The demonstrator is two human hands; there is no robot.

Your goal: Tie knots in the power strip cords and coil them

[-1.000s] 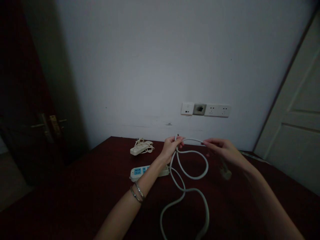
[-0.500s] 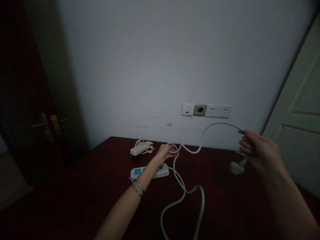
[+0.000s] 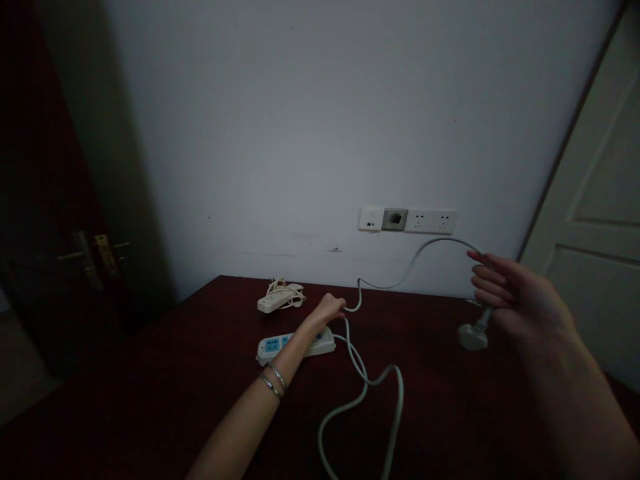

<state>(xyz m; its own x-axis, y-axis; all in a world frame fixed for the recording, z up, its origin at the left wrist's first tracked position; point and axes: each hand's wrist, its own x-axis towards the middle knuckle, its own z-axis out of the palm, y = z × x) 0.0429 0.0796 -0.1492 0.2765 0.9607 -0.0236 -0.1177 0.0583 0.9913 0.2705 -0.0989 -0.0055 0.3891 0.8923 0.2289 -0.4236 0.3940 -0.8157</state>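
Note:
My left hand is closed on a white power cord, just behind a power strip with blue sockets; my forearm hides part of the strip. From the left hand the cord rises in an arch to my right hand, whose fingers are wrapped round it near its end. A white plug dangles below the right hand. The rest of the cord lies looped on the dark red table, running off the bottom of the view.
A second power strip, wrapped in its own cord, lies at the table's back edge. Wall sockets and a grey wall plate sit above the table. A dark door stands left, a pale door right.
The small cord loop at my left hand is gone, and that hand has closed more tightly on the cord. The view has shifted slightly; the plug hangs steadier below my right hand.

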